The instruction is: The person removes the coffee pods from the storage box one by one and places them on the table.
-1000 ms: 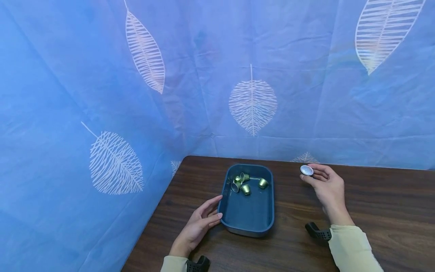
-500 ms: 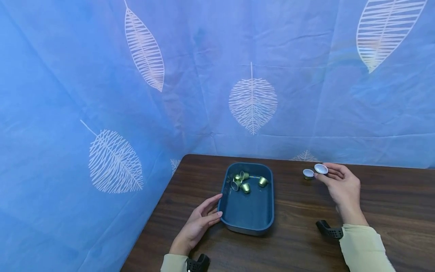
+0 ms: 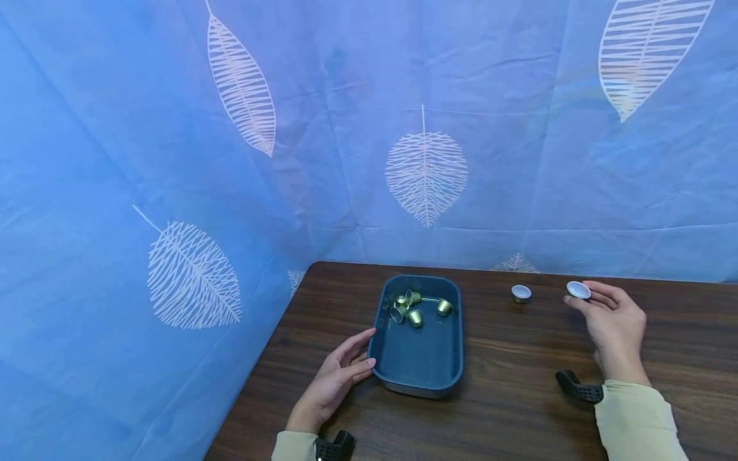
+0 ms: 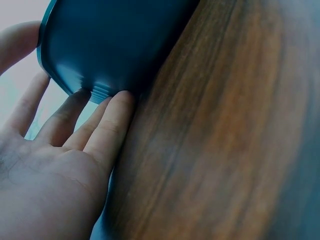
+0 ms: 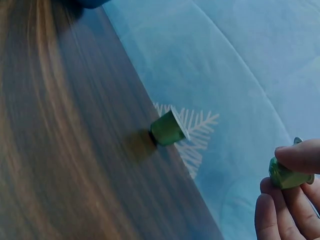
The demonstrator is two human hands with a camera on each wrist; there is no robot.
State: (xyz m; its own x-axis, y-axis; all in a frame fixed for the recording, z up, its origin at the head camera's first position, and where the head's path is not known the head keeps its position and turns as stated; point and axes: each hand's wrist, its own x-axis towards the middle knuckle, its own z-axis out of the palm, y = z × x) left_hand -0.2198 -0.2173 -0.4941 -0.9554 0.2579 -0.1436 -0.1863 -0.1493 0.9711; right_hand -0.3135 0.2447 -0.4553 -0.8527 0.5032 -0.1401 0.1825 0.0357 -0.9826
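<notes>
My right hand (image 3: pixel 619 323) pinches a green coffee capsule (image 3: pixel 578 290) between thumb and fingers, its silvery lid facing up. In the right wrist view that capsule (image 5: pixel 287 175) shows its green side, partly covered by the thumb. To its left, another coffee capsule (image 3: pixel 521 294) stands on the table with the lid on top. My left hand (image 3: pixel 334 383) rests against the left side of a dark blue tray (image 3: pixel 418 362). Its fingers (image 4: pixel 112 120) touch the tray's outer wall in the left wrist view. Several green capsules (image 3: pixel 415 318) lie tipped about at the tray's far end.
The dark wooden table (image 3: pixel 496 410) extends to the right and toward the front. Just past its back edge hangs a blue cloth (image 3: pixel 357 128) with white leaf prints, which also closes off the left side. Black bands sit on both wrists.
My right hand has moved right, holding one capsule and leaving another standing on the table. The left hand and the tray have stayed in place.
</notes>
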